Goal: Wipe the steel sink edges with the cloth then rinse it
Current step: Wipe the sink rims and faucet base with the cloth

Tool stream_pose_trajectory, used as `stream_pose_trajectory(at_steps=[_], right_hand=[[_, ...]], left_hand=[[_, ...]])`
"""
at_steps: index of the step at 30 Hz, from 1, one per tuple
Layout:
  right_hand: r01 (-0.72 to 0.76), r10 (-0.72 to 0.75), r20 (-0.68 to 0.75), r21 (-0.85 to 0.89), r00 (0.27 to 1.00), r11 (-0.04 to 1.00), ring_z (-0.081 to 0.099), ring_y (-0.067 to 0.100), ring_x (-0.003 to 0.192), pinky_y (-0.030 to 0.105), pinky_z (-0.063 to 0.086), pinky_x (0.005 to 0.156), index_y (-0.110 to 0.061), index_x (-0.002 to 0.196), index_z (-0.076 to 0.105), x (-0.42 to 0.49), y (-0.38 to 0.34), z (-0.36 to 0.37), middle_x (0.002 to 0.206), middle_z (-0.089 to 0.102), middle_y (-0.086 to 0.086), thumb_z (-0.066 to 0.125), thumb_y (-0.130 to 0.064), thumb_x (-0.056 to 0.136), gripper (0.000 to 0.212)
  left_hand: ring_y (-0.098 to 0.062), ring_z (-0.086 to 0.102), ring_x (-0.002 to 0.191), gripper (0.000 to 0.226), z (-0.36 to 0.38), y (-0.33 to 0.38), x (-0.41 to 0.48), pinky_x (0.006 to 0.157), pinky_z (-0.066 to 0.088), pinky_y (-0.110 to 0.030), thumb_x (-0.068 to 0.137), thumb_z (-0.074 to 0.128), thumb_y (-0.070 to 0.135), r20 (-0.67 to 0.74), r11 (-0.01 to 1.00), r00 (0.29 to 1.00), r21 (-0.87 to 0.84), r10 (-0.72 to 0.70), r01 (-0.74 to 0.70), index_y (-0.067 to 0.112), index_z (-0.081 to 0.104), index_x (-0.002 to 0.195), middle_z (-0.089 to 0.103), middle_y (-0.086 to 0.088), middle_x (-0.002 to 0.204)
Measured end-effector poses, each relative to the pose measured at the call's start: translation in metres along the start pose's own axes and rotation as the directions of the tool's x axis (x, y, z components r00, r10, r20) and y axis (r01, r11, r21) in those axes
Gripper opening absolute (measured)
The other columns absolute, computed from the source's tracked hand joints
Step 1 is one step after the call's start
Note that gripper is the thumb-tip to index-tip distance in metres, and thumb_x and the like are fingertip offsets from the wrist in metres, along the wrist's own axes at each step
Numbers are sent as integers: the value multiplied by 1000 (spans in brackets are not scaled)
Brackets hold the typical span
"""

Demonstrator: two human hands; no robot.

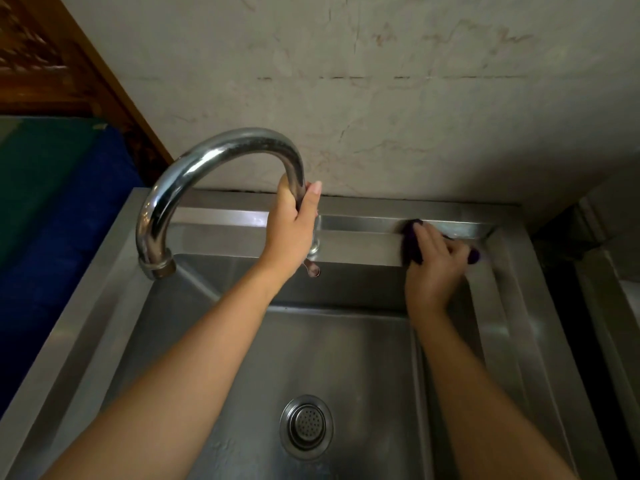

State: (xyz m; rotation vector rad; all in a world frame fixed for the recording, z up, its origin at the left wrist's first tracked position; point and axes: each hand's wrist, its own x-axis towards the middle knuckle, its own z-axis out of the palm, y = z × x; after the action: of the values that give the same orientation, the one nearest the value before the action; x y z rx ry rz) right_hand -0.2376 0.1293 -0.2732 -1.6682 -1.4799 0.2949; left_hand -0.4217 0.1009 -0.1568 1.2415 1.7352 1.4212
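Observation:
A steel sink point(512, 306) fills the lower view, its back ledge running under the wall. My right hand point(434, 268) presses a dark purple cloth point(412, 237) flat against the back ledge, near the far right corner; most of the cloth is hidden under the palm, and a purple bit shows at its right side. My left hand point(292, 226) is wrapped around the upright stem of the curved chrome tap point(207, 164), whose spout arcs over to the left and ends above the basin's left side. No water runs from the spout.
A round strainer drain point(306, 426) sits in the basin floor. The small tap lever point(311, 268) pokes out below my left wrist. A marbled wall point(381, 98) stands right behind the sink. Blue and green fabric point(52, 202) lies to the left, a dark gap to the right.

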Motion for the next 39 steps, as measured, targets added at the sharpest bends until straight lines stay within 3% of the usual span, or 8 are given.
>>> stream_pose_trajectory(at_steps=[3,7,11,16,21,26,33,39], right_hand=[[-264,229,133,390,964,882,60,0,102,31,43,105,-17,102,57,-27,-29,6,117,55,7,61,15,76,41],[-47,-16,273,225,962,973,35,-14,104,-2,19,102,-11,120,61,-37,-50,3,132,49,10,57,14,80,48],[55,-121,446,158,887,986,50,22,115,27,38,105,-14,137,44,-52,-75,-9,131,57,10,53,1,89,51],[79,-68,515,0,855,997,49,28,122,41,44,104,-15,138,42,-96,-80,-22,141,48,10,53,-20,93,47],[132,-84,419,-88,904,987,53,29,93,38,51,78,-19,124,58,-132,-93,-34,105,53,10,62,-12,86,39],[231,-255,610,119,750,966,53,18,93,28,49,79,-17,116,63,-152,-112,-38,97,53,1,61,-9,84,33],[454,-412,815,211,406,866,52,18,102,30,43,88,-29,118,61,-168,-118,-50,109,60,-5,71,-25,76,44],[-345,248,615,42,749,938,65,17,82,36,54,78,-16,106,54,-108,-130,-39,96,67,4,47,-40,93,28]], left_hand=[[1,54,68,18,-3,3,-3,62,41,-2,98,44,27,18,1000,1000,6,-8,7,11,46,106,52,9,77],[9,59,86,10,-17,-4,-8,77,42,-4,96,47,27,89,999,996,43,-5,1,23,47,105,62,7,92],[1,55,107,34,-49,-24,-30,96,39,-9,92,55,15,102,996,995,80,16,-25,17,50,126,59,6,116],[-2,60,82,19,-83,-76,-86,85,49,-25,94,51,9,-125,964,959,49,-253,260,16,59,109,65,-2,100],[-22,60,71,31,-76,-98,-127,67,55,-37,96,48,32,300,560,566,-114,-768,821,8,51,115,63,-13,92],[-37,70,76,73,-79,-108,-132,65,58,-49,84,46,65,638,128,296,-297,-711,946,0,51,117,68,-26,92],[-17,69,61,22,-101,-116,-117,68,52,-32,93,51,26,486,226,418,-405,-767,886,10,65,90,73,-7,69],[-24,67,86,32,-115,-123,-112,76,54,-34,85,65,20,430,318,554,-506,-713,802,9,61,115,70,-12,98]])
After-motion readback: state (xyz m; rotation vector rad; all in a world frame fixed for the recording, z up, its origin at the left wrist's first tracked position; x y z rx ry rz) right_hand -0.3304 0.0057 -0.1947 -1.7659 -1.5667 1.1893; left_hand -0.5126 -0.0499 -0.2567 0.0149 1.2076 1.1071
